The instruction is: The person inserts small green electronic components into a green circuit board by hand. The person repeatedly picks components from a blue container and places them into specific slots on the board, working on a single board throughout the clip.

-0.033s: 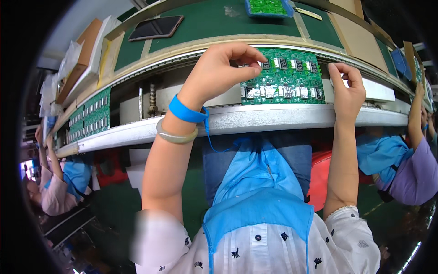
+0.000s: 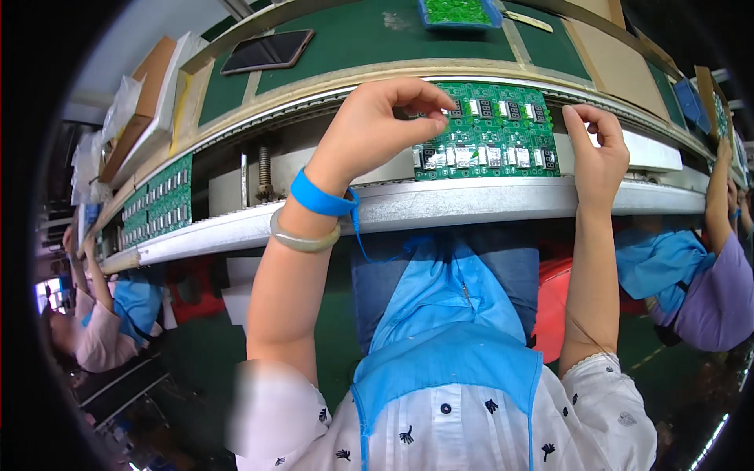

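A green circuit board panel [image 2: 491, 136] lies across the conveyor rails in front of me, with rows of display modules, silvery parts and a few small bright green pieces on it. My left hand [image 2: 385, 118] hangs over its left end, thumb and forefinger bent toward each other; whatever is between them is too small to make out. A blue wrist strap with a cord is on that wrist. Just off the board's right edge is my right hand [image 2: 597, 153], closed with thumb and forefinger together. Its fingertips hide any small part there.
A blue tray [image 2: 461, 14] of small green pieces stands beyond the rail, and a phone [image 2: 268, 52] lies at the far left. Another board panel [image 2: 159, 202] rests on the conveyor to the left. The metal front rail [image 2: 393, 206] runs nearest me. People work at both sides.
Both hands keep almost the same pose and place. The whole view has shifted very slightly.
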`<action>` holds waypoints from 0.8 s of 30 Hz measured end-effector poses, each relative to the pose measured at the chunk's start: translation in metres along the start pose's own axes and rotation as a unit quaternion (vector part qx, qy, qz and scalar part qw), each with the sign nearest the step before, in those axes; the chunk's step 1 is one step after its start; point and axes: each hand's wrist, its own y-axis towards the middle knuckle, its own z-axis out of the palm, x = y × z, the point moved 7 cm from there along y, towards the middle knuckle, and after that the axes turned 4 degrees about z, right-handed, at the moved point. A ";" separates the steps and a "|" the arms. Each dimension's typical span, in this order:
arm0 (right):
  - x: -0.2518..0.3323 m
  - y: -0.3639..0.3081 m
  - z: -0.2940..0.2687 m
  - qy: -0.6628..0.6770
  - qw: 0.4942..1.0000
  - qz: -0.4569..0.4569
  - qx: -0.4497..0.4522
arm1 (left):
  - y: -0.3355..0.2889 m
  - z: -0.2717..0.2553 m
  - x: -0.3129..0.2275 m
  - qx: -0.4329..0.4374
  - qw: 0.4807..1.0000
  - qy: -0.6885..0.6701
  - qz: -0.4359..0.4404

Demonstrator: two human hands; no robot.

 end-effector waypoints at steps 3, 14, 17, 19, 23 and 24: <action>-0.001 0.001 -0.001 0.020 1.000 0.008 0.004 | -0.007 0.004 -0.005 -0.015 0.997 0.077 0.014; -0.011 0.000 -0.004 0.059 0.998 0.011 0.004 | -0.014 0.020 -0.020 -0.026 0.964 0.256 0.064; -0.008 -0.001 -0.004 0.067 0.997 0.015 0.016 | -0.012 0.023 -0.019 -0.015 0.955 0.286 0.077; -0.010 -0.001 -0.005 0.061 0.998 0.015 0.024 | -0.011 0.025 -0.020 -0.010 0.953 0.293 0.078; -0.013 0.000 -0.005 0.061 0.997 0.039 0.029 | -0.012 0.025 -0.018 -0.012 0.954 0.292 0.072; -0.014 0.000 -0.004 0.068 0.996 0.052 0.026 | -0.012 0.025 -0.018 -0.022 0.954 0.286 0.081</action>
